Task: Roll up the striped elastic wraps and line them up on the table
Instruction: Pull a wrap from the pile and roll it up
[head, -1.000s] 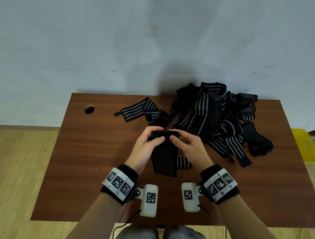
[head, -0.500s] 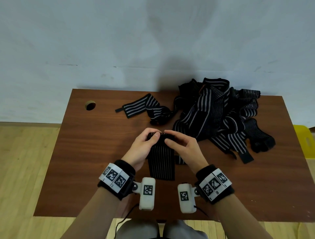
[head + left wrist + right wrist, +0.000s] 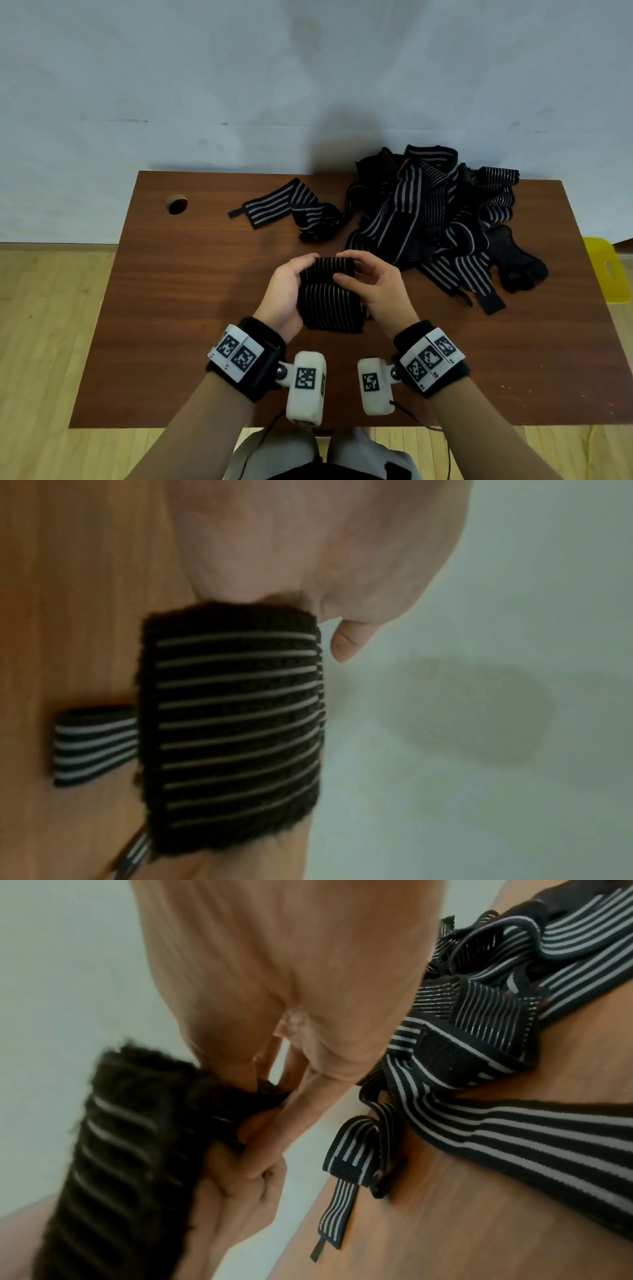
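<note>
While both hands work over the middle of the desk, a round cable hole sits way over at the far left corner. Moving right, one loose striped wrap lies flat on the far side, its tail twisting toward the big pile. Near the middle, the left hand curls its fingers around the left end of a half-rolled wrap, thumb on top. The rolled part sits at the far end and the unrolled tail drapes back toward the person. The right hand pinches the roll's right end with curled fingers and thumb. Further right, a tangled pile of wraps covers the far right of the desk, and something yellow pokes out past the right edge on the floor.
</note>
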`<state>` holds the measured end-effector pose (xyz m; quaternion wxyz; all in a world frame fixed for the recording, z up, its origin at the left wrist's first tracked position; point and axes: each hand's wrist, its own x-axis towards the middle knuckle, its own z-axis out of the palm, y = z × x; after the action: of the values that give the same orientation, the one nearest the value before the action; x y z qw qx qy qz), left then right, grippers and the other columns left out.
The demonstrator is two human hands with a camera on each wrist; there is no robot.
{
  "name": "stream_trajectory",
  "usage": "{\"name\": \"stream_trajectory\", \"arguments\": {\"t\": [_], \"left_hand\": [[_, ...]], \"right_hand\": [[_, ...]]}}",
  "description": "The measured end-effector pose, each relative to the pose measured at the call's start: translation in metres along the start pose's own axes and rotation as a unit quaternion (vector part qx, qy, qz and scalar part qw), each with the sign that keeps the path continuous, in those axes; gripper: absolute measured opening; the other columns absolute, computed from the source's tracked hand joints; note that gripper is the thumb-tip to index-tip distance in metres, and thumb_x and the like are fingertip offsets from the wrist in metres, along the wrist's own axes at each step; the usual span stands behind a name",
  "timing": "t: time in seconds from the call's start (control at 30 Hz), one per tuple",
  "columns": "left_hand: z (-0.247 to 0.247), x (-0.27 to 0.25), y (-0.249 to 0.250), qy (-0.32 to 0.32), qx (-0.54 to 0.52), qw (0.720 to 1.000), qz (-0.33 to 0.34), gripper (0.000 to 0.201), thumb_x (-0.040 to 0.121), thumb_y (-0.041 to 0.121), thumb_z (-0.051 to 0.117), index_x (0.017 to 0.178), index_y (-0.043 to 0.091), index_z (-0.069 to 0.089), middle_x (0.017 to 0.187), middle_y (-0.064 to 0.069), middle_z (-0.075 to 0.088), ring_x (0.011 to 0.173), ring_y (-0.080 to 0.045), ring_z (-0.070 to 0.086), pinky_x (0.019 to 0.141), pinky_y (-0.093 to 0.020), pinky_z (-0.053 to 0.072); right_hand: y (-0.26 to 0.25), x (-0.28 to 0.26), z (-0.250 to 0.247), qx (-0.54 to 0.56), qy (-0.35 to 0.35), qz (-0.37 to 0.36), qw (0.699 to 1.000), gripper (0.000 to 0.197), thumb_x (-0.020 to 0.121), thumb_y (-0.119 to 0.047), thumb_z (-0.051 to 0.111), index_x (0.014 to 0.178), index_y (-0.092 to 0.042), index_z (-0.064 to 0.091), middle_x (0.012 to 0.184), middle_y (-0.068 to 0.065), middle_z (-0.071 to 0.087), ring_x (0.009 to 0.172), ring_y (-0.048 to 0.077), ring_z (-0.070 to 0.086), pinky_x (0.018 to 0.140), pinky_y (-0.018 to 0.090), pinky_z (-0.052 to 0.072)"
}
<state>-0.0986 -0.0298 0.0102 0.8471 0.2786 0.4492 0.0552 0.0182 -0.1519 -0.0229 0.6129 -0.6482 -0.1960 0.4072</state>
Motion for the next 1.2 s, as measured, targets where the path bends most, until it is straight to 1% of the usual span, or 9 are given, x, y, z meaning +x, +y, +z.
{"name": "stream_trajectory", "arguments": {"t": [0.1, 0.3, 0.4, 0.47, 0.57, 0.77, 0.87, 1.03, 1.2], "left_hand": [[-0.003, 0.002, -0.001, -0.021, 0.041, 0.999, -0.027, 0.052, 0.101, 0.049, 0.057, 0.126, 0.004, 0.066, 0.119, -0.018, 0.072, 0.106, -0.034, 0.072, 0.089, -0.045, 0.060], [-0.007, 0.005, -0.004, 0.009, 0.123, 0.992, 0.030, 0.021, 0.099, 0.014, 0.065, 0.119, 0.007, 0.065, 0.110, -0.018, 0.072, 0.092, -0.030, 0.073, 0.070, -0.038, 0.060], [-0.007, 0.003, -0.007, 0.003, 0.118, 0.992, 0.036, 0.020, 0.100, 0.009, 0.062, 0.120, 0.008, 0.063, 0.109, -0.019, 0.071, 0.090, -0.031, 0.073, 0.071, -0.042, 0.062], [-0.007, 0.002, -0.009, -0.003, 0.120, 0.992, 0.048, 0.018, 0.101, 0.009, 0.061, 0.118, 0.011, 0.062, 0.108, -0.017, 0.070, 0.088, -0.029, 0.073, 0.072, -0.043, 0.061], [-0.004, 0.000, -0.012, -0.005, 0.113, 0.992, 0.064, 0.017, 0.101, 0.009, 0.060, 0.118, 0.011, 0.061, 0.109, -0.017, 0.070, 0.087, -0.028, 0.074, 0.068, -0.042, 0.062], [-0.001, -0.004, -0.012, 0.009, 0.115, 0.990, 0.080, 0.025, 0.098, 0.010, 0.065, 0.122, 0.017, 0.061, 0.121, -0.016, 0.068, 0.101, -0.031, 0.073, 0.073, -0.043, 0.062], [-0.001, -0.006, -0.011, 0.022, 0.125, 0.990, 0.055, 0.028, 0.099, 0.017, 0.064, 0.127, 0.021, 0.060, 0.123, -0.012, 0.066, 0.102, -0.032, 0.072, 0.068, -0.042, 0.062], [0.000, -0.007, -0.014, 0.012, 0.160, 0.986, 0.033, 0.036, 0.102, 0.045, 0.057, 0.122, 0.015, 0.063, 0.111, -0.012, 0.070, 0.086, -0.026, 0.073, 0.053, -0.031, 0.053], [0.009, -0.009, -0.022, 0.003, 0.114, 0.993, 0.026, 0.027, 0.104, 0.032, 0.058, 0.117, 0.009, 0.066, 0.101, -0.011, 0.072, 0.075, -0.021, 0.073, 0.054, -0.029, 0.055]], "right_hand": [[0.001, -0.004, -0.002, 0.002, -0.009, -0.013, 1.000, 0.030, 0.088, 0.005, 0.073, 0.115, -0.006, 0.070, 0.110, 0.004, 0.073, 0.105, 0.014, 0.071, 0.083, 0.027, 0.057], [0.016, -0.010, -0.003, -0.025, -0.037, -0.027, 0.999, 0.032, 0.086, 0.007, 0.071, 0.108, -0.016, 0.069, 0.125, 0.003, 0.070, 0.120, 0.024, 0.064, 0.098, 0.038, 0.055], [0.013, -0.013, -0.001, 0.063, -0.027, 0.053, 0.996, 0.036, 0.083, -0.011, 0.067, 0.119, -0.018, 0.068, 0.127, 0.004, 0.069, 0.118, 0.023, 0.066, 0.086, 0.035, 0.058], [0.008, -0.015, 0.002, 0.091, 0.000, 0.113, 0.989, 0.040, 0.086, -0.034, 0.067, 0.124, -0.021, 0.067, 0.121, 0.001, 0.071, 0.111, 0.022, 0.069, 0.079, 0.033, 0.057], [0.005, -0.016, 0.004, 0.042, 0.032, 0.122, 0.991, 0.042, 0.092, -0.059, 0.064, 0.114, -0.024, 0.073, 0.106, 0.000, 0.073, 0.101, 0.022, 0.072, 0.079, 0.036, 0.058], [0.001, -0.018, 0.005, 0.036, 0.035, 0.084, 0.995, 0.021, 0.097, -0.023, 0.070, 0.118, -0.019, 0.072, 0.113, 0.008, 0.075, 0.107, 0.023, 0.073, 0.086, 0.044, 0.063], [0.001, -0.018, 0.000, -0.008, 0.028, 0.045, 0.999, 0.025, 0.095, -0.011, 0.072, 0.118, -0.021, 0.070, 0.116, 0.007, 0.071, 0.106, 0.023, 0.072, 0.081, 0.045, 0.064], [0.001, -0.025, -0.002, -0.090, -0.024, -0.015, 0.996, 0.029, 0.096, 0.000, 0.066, 0.111, -0.025, 0.065, 0.125, 0.001, 0.066, 0.098, 0.023, 0.072, 0.065, 0.044, 0.063], [-0.006, -0.033, -0.013, -0.139, -0.040, -0.049, 0.988, 0.028, 0.094, 0.002, 0.066, 0.107, -0.023, 0.065, 0.129, -0.009, 0.067, 0.118, 0.011, 0.063, 0.084, 0.034, 0.062]]}}
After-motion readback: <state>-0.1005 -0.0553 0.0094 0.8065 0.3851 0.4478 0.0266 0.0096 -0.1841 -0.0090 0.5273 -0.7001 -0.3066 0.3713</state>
